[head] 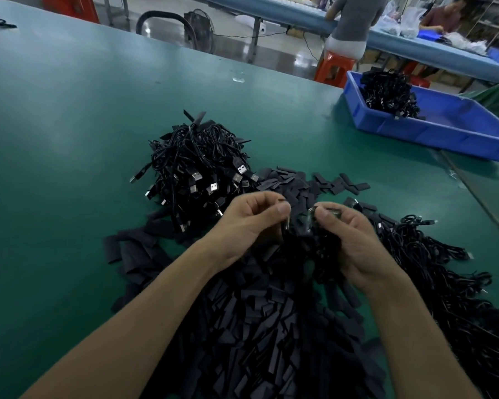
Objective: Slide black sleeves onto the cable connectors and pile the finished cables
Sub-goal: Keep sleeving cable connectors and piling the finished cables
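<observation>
A big heap of flat black sleeves [260,321] covers the green table in front of me. Above it, my left hand [248,223] pinches a black sleeve at its fingertips. My right hand [349,240] grips a coiled black cable [314,243] and pinches its connector [311,214] beside the left thumb. The two hands nearly touch. A pile of black cables with metal USB plugs [202,165] lies just beyond my left hand. More black cables [432,263] spread out to the right of my right hand.
A blue plastic bin [432,131] with a bundle of black cables stands at the far right of the green table [69,139]. Behind the table is another bench where two people work, with red stools and a fan on the floor.
</observation>
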